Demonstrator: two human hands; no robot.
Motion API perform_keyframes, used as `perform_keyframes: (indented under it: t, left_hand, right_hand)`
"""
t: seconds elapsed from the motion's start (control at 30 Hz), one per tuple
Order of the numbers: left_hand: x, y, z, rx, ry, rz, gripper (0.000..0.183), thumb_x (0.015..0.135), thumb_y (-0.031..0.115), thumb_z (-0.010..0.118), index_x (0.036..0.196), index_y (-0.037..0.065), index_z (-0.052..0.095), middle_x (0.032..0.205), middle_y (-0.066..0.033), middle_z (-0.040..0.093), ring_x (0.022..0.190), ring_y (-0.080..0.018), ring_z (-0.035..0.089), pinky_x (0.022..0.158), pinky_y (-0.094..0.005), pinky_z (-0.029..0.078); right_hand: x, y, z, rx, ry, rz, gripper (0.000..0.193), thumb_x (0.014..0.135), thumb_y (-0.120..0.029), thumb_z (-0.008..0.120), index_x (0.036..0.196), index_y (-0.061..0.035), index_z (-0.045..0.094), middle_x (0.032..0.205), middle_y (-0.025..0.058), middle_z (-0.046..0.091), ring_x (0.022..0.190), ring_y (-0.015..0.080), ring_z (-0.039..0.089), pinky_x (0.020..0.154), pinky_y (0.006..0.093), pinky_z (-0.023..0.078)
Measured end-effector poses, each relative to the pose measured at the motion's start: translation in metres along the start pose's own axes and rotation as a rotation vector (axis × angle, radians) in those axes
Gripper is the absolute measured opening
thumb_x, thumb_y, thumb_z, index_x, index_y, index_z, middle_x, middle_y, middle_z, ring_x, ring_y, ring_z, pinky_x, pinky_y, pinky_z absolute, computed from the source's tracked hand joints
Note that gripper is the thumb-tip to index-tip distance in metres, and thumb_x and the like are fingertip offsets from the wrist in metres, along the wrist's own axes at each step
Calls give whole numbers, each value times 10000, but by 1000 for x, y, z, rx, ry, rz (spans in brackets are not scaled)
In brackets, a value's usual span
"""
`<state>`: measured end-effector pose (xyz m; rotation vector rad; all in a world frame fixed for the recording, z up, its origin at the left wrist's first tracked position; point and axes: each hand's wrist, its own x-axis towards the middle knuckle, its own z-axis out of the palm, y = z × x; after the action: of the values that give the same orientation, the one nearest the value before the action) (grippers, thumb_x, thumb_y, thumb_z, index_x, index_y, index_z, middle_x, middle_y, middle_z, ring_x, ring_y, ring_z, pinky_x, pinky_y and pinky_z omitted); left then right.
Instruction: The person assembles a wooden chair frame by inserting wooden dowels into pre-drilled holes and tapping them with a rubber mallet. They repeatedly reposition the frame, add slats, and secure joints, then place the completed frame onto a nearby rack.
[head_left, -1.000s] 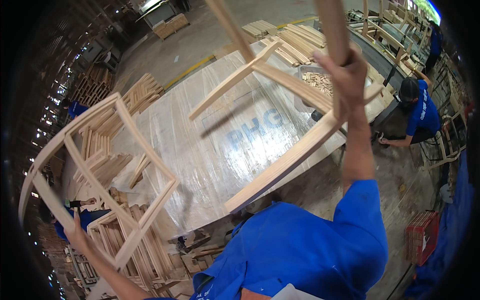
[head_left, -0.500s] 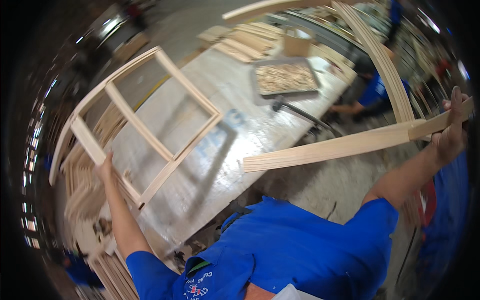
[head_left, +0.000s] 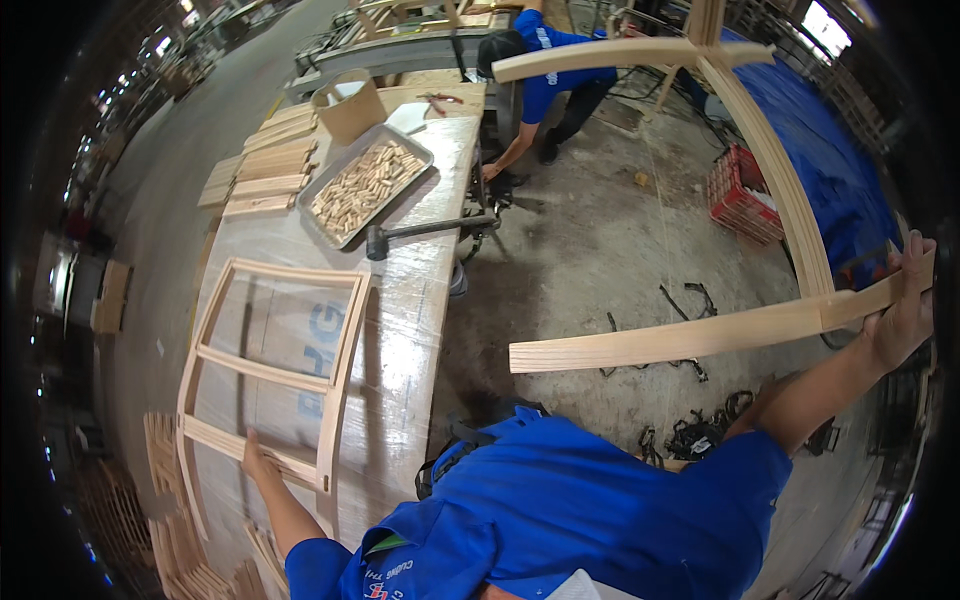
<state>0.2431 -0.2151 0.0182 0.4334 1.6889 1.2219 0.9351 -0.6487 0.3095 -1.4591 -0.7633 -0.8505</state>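
Observation:
My left hand (head_left: pixel 259 458) is closed on the lower rail of a pale wooden chair-back-like frame (head_left: pixel 265 372), which has curved side posts and crossbars. That frame is over the table's near part; I cannot tell if it touches the top. Out to the right, my right hand (head_left: pixel 903 300) grips one end of a second wooden frame (head_left: pixel 765 150). Its long grooved post rises away from me, with a flat curved piece (head_left: pixel 665 338) reaching left from near my hand and another curved piece across its far end. This second frame is held up above the floor.
On the table (head_left: pixel 405 330) are a tray of wooden dowels (head_left: pixel 370 185), a black-headed mallet (head_left: pixel 420 230), a round container (head_left: pixel 348 108), pliers (head_left: pixel 440 100) and stacked wood strips (head_left: pixel 270 165). A co-worker (head_left: pixel 550 75) bends beyond it. A red crate (head_left: pixel 745 195) stands right.
The view has swung to the right, bringing the co-worker and red crate into clear sight. The left frame now appears lower and turned over the table. Both hands keep their grip.

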Motion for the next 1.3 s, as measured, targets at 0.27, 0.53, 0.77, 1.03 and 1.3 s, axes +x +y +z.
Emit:
perform_keyframes:
  t: [0.27, 0.53, 0.77, 1.03, 1.3]
  left_hand:
    - [29, -39, 3, 189, 148, -58, 717, 741, 453, 890, 1136, -84, 626, 1090, -237, 649, 883, -391, 648, 791, -532, 548]
    - [43, -52, -7, 219, 184, -108, 648, 713, 538, 887, 897, -33, 642, 844, -185, 638, 619, -349, 584, 569, -514, 468]
    - [41, -50, -17, 210, 233, -102, 552, 753, 484, 886, 859, 1, 641, 754, -137, 607, 496, -292, 513, 483, -416, 422]
    - [42, -43, -17, 87, 327, -109, 573, 747, 436, 910, 957, -37, 663, 960, -203, 666, 694, -373, 623, 610, -494, 515]
    - [36, -43, -31, 23, 267, -113, 428, 798, 337, 898, 893, -14, 672, 748, -98, 632, 557, -211, 544, 526, -375, 481]
  right_hand:
    - [-10, -40, -63, -300, 207, 136, 544, 848, -256, 857, 1233, 63, 641, 969, 54, 638, 839, 107, 573, 748, 252, 438]
    - [-10, -79, -86, -386, 206, 121, 567, 858, -293, 843, 1247, 68, 644, 1096, 86, 656, 912, 115, 597, 792, 263, 454]
    - [-10, -91, -113, -248, 87, 132, 424, 907, -236, 798, 1201, 38, 664, 1078, 55, 646, 914, 88, 579, 792, 239, 438]
    - [-24, -104, -84, -20, -19, 127, 310, 913, -194, 797, 1128, -29, 647, 955, -19, 598, 763, 44, 517, 707, 201, 421]
    - [-34, -129, -30, 42, -71, 145, 345, 883, -185, 821, 1131, -18, 650, 930, -14, 620, 756, 48, 567, 678, 196, 456]
